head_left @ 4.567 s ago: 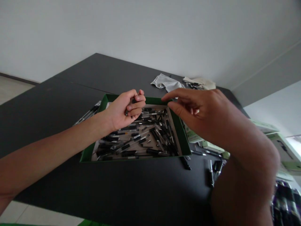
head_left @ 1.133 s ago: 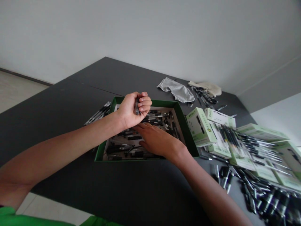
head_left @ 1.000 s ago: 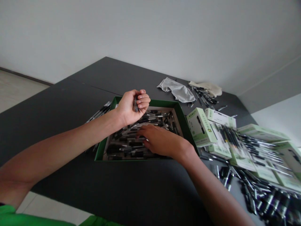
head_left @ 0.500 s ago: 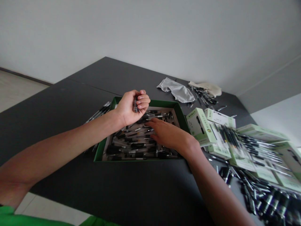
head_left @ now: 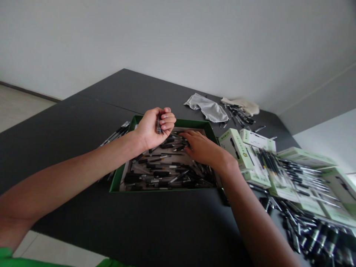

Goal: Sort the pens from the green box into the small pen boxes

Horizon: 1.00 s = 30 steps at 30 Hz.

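In the head view, my left hand [head_left: 157,128] is raised over the far left part of a green box [head_left: 118,178]. Its fingers are curled round dark, clear-ended pens [head_left: 158,129]; how many is hidden in the fist. My right hand [head_left: 201,146] reaches palm down into the right side of the box, fingers apart and stretched over the loose pens there. Black and clear pens [head_left: 164,172] lie across the box's pale bottom, many roughly sideways, others jumbled at the right. What lies under my right palm is hidden.
Several pens [head_left: 118,131] lie left of the box on the black table [head_left: 97,87]. Behind are a grey cloth pouch [head_left: 207,107] and a beige pouch [head_left: 244,105] beside pens. Pale green pen boxes [head_left: 235,148] and a pen heap [head_left: 314,233] stand to the right.
My right hand has moved slightly right and away from me inside the box, and pens at its right side have shifted. My left hand stays almost still, closed round its pens.
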{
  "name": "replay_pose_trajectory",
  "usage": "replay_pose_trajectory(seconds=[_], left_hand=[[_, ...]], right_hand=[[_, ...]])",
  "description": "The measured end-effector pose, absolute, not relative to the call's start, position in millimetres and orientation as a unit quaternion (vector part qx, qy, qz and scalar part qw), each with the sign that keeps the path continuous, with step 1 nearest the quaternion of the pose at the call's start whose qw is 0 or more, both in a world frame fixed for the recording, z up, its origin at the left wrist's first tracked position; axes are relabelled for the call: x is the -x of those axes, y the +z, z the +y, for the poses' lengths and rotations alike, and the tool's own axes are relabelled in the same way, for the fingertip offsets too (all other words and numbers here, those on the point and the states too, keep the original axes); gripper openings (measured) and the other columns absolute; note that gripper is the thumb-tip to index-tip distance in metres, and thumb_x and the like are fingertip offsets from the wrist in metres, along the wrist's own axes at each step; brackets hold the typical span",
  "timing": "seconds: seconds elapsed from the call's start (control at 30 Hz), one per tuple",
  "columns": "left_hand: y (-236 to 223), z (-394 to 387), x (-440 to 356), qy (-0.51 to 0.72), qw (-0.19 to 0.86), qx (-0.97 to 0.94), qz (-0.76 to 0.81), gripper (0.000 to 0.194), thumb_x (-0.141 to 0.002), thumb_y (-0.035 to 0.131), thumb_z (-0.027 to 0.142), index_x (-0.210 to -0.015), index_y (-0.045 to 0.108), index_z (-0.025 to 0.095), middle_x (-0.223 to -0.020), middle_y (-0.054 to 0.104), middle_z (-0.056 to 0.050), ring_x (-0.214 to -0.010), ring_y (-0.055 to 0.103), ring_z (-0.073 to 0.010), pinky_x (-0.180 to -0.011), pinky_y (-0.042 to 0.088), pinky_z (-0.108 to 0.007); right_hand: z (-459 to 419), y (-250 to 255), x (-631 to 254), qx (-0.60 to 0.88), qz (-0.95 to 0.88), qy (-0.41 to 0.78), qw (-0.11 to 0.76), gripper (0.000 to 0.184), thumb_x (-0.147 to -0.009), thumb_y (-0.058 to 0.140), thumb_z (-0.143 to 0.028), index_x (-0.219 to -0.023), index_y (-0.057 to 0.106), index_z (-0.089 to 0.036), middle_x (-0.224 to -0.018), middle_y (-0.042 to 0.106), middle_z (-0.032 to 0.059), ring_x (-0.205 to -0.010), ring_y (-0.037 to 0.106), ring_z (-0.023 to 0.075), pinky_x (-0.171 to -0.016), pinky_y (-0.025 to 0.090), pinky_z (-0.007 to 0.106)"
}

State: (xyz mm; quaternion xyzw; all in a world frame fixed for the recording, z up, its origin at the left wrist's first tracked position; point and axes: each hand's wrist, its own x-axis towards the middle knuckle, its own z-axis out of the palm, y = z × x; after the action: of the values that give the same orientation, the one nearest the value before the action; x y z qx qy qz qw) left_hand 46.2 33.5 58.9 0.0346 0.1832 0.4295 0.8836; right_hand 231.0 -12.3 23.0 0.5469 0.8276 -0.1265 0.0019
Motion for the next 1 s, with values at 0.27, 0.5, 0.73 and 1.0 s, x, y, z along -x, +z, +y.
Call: replay_pose_trajectory(seconds=[0.27,0.5,0.73,1.0], left_hand=[[57,35,-46,0.423,0.888,-0.044,0.176,0.029,-0.084,0.036,-0.004,-0.071,0.043,0.021,-0.051,0.033,0.008,-0.033,0.036,-0.0068,-0.031,0.027,-0.017],[59,34,-46,0.428,0.885,-0.043,0.177,0.029,-0.084,0.036,-0.004,-0.070,0.042,0.021,-0.052,0.034,0.007,-0.033,0.036,-0.0064,-0.030,0.026,-0.016],[59,33,-47,0.432,0.881,-0.039,0.191,0.029,-0.085,0.036,-0.003,-0.070,0.043,0.021,-0.051,0.035,0.007,-0.033,0.037,-0.0065,-0.032,0.029,-0.016],[62,30,-48,0.438,0.877,-0.044,0.191,0.030,-0.086,0.035,-0.002,-0.069,0.041,0.021,-0.051,0.032,0.008,-0.032,0.034,-0.0059,-0.031,0.026,-0.016]], right_hand=[[-10,19,-232,-0.533,0.835,-0.135,0.006,0.044,-0.100,0.053,-0.015,-0.144,0.059,-0.010,-0.140,0.061,0.0189,-0.137,0.053,0.0274,-0.118,0.040,0.042],[-17,26,-219,-0.535,0.837,-0.103,0.044,0.043,-0.104,0.041,-0.010,-0.135,0.069,-0.019,-0.121,0.063,0.0154,-0.117,0.061,0.0248,-0.105,0.048,0.039],[-15,21,-222,-0.543,0.831,-0.106,0.058,0.045,-0.104,0.040,-0.009,-0.143,0.061,-0.015,-0.125,0.064,0.0159,-0.117,0.064,0.0228,-0.104,0.048,0.035],[-12,18,-224,-0.552,0.825,-0.107,0.060,0.037,-0.104,0.043,-0.012,-0.130,0.068,-0.012,-0.126,0.069,0.0168,-0.122,0.066,0.0242,-0.107,0.047,0.034]])
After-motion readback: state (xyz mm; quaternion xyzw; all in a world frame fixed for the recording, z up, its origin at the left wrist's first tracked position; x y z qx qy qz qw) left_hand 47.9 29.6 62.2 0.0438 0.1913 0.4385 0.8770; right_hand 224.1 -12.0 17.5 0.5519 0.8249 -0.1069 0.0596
